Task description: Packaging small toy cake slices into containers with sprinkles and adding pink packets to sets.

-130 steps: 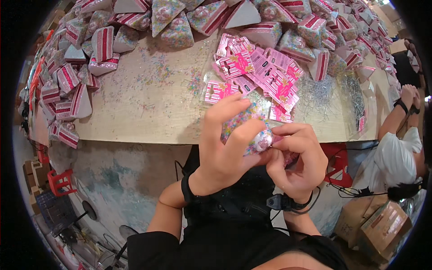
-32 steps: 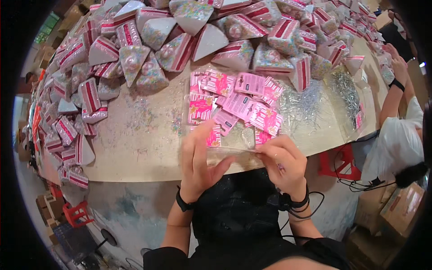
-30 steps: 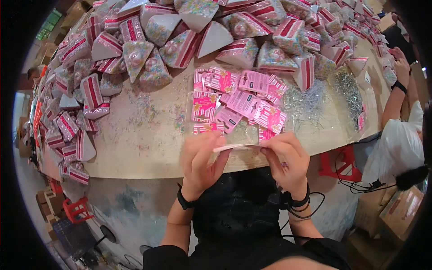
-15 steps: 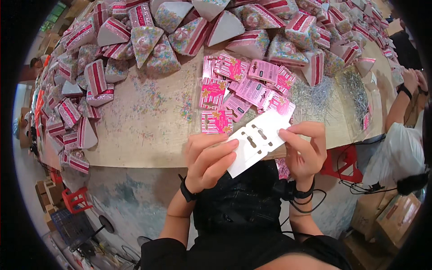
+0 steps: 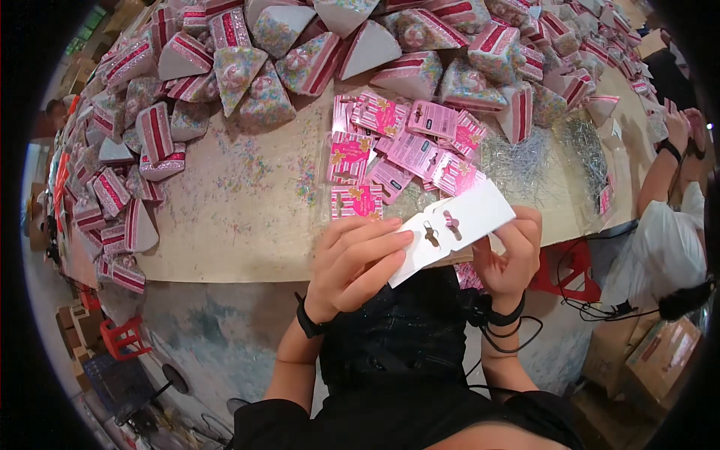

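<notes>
A white folded card tag (image 5: 482, 215) with punched hanger slots is held up over the table's near edge. My left hand (image 5: 358, 262) is closed on its left end, fingers laid across the front. At the other end my right hand (image 5: 510, 251) grips it from below and behind, with part of its fingers hidden by the card. Just beyond lie several pink printed card tags (image 5: 409, 154) in a loose heap, some with striped fronts turned up and some with plain pink backs. A thread or loop cannot be made out on the white card.
Fake cake slices (image 5: 304, 64) with sprinkles and red layers are piled along the far and left sides. Loose sprinkles (image 5: 247, 169) dot the wooden table (image 5: 225, 247). Silvery tinsel strands (image 5: 517, 161) lie right of the tags. A co-worker's hand (image 5: 679, 131) is at the far right.
The white card has turned and folded narrower, with fewer slots showing. My right hand has shifted lower behind it, and my left fingers have slid slightly right along it.
</notes>
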A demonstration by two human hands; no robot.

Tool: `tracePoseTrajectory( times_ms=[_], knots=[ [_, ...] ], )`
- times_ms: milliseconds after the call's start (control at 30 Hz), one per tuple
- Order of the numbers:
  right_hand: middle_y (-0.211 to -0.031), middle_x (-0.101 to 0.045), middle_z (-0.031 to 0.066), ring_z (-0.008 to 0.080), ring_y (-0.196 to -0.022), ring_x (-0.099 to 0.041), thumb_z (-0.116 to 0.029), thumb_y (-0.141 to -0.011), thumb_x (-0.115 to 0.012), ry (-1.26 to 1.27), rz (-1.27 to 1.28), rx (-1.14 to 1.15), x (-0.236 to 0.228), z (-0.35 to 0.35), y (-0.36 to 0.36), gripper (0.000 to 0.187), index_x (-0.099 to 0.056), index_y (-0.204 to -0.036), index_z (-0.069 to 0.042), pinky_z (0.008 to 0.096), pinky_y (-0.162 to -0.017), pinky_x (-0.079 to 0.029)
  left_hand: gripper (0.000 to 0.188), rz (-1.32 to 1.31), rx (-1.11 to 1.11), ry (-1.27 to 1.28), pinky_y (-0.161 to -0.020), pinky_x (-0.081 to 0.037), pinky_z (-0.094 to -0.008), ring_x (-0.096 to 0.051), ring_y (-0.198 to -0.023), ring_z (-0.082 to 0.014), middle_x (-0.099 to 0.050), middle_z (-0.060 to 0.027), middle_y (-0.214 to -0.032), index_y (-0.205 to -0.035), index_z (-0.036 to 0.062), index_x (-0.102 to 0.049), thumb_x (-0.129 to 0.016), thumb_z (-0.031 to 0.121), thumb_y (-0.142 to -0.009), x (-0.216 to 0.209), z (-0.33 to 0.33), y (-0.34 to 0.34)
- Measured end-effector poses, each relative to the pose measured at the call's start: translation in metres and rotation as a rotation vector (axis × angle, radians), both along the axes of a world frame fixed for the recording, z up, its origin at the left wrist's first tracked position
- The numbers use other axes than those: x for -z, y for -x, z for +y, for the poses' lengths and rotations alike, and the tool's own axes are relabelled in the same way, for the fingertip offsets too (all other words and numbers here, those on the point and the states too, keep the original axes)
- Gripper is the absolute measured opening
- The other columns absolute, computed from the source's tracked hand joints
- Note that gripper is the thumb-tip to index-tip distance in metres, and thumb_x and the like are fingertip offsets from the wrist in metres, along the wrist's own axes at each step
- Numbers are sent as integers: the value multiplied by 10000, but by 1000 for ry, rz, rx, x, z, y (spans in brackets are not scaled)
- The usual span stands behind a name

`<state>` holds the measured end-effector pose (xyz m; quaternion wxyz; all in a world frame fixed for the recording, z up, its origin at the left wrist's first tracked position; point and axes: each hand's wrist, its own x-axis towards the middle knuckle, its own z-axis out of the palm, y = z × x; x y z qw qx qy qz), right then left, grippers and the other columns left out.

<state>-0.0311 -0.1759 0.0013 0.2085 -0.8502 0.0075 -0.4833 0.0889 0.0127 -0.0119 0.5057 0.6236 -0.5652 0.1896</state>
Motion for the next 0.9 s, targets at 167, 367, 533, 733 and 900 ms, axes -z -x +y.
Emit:
tracePoseTrajectory(
  times_ms=[167,367,533,733,900],
  knots=[
    [-824,-523,22,219,-783,-533,32,-648,-782,178,209,21,-22,-4,6,339,-737,-969,-66,341,-665,-455,331,-33,5,-89,-774,-526,-402,-681,-953,-290,-697,-94,-1068,-1060,70,-595,-739,20,-766,-9,-1,-1],
    [-882,-584,61,249,-781,-568,57,-733,-729,109,119,51,-21,-53,14,275,-676,-986,-38,351,-681,-476,326,-78,-67,-87,-738,-514,-391,-673,-927,-269,-680,-73,-1010,-1057,74,-614,-738,3,-764,-1,-6,3],
    [-901,-634,49,87,-712,-568,-42,-943,-617,-490,7,436,-29,-167,52,179,-612,-1109,27,233,-624,-467,396,-10,-144,-57,-720,-500,-403,-656,-862,-270,-645,-71,-928,-1094,72,-583,-748,-22,-747,8,-11,1],
    [-1035,-684,144,132,-855,-665,-111,-965,-606,-610,-115,696,-35,-309,127,339,-543,-1242,73,235,-626,-523,376,0,-110,-145,-709,-482,-401,-638,-820,-281,-639,-95,-909,-1087,58,-580,-732,-38,-757,5,-21,4],
    [-1073,-645,263,425,-1046,-609,-306,-930,-581,-104,338,1031,-18,-347,154,383,-605,-1113,30,491,-886,-474,361,-45,-118,-177,-711,-478,-409,-634,-820,-303,-637,-117,-900,-1092,31,-586,-706,-50,-762,12,-10,5]
  ],
)
